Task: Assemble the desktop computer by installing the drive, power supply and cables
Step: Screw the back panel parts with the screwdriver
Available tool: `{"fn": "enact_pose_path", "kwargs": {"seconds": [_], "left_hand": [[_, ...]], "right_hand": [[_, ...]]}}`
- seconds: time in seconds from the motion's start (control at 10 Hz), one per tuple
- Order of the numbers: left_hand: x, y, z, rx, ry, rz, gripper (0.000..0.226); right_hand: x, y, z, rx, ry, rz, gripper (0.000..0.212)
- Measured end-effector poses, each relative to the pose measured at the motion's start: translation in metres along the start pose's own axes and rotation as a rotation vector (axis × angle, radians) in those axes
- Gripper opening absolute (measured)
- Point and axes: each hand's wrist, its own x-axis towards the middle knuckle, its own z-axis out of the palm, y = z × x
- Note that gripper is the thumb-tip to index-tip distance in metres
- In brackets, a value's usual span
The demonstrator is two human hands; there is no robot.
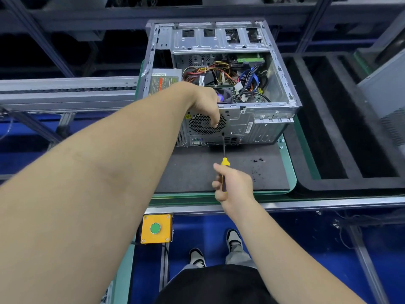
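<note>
An open grey computer case [282,91] lies on its side on a dark mat [192,172], rear panel towards me. Inside it are a power supply [166,81], bundled coloured cables [221,75] and a green-edged drive [252,59]. My left hand [205,104] reaches over the case's rear edge, its fingers curled down onto the round fan grille [201,126]; whether they pinch anything is unclear. My right hand [232,185] grips a yellow-handled screwdriver [224,163], whose shaft points up to the rear panel just right of the grille.
Several small black screws [257,160] lie on the mat to the right of the screwdriver. A black foam tray [341,119] with long slots stands at the right. A yellow box with a green button [156,228] hangs below the bench edge. A conveyor rail [65,93] runs at the left.
</note>
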Motion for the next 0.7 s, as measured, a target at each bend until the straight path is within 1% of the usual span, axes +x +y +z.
{"fn": "enact_pose_path", "kwargs": {"seconds": [0.1, 0.2, 0.3, 0.4, 0.5, 0.6, 0.7], "left_hand": [[0.001, 0.0, 0.0, 0.004, -0.008, 0.0, 0.035], [0.0, 0.001, 0.0, 0.017, -0.002, 0.005, 0.032], [0.0, 0.002, 0.0, 0.011, -0.005, 0.007, 0.031], [0.0, 0.002, 0.001, -0.014, -0.011, -0.002, 0.029], [0.001, 0.002, 0.0, -0.038, -0.018, -0.014, 0.043], [0.001, 0.003, 0.001, -0.079, -0.029, -0.014, 0.079], [0.001, 0.004, 0.001, -0.079, -0.022, -0.001, 0.092]], "right_hand": [[0.006, 0.007, -0.011, -0.586, 0.338, -0.457, 0.046], [0.004, 0.003, -0.017, -0.782, 0.305, -0.463, 0.049], [0.007, -0.012, -0.015, 0.293, -0.283, 0.226, 0.037], [-0.002, -0.015, -0.006, 0.469, -0.329, 0.348, 0.03], [-0.002, -0.006, -0.003, -0.129, 0.028, -0.068, 0.024], [0.006, -0.003, -0.015, -0.845, 0.373, -0.481, 0.039], [0.011, -0.006, -0.022, -0.629, 0.191, -0.356, 0.041]]}}
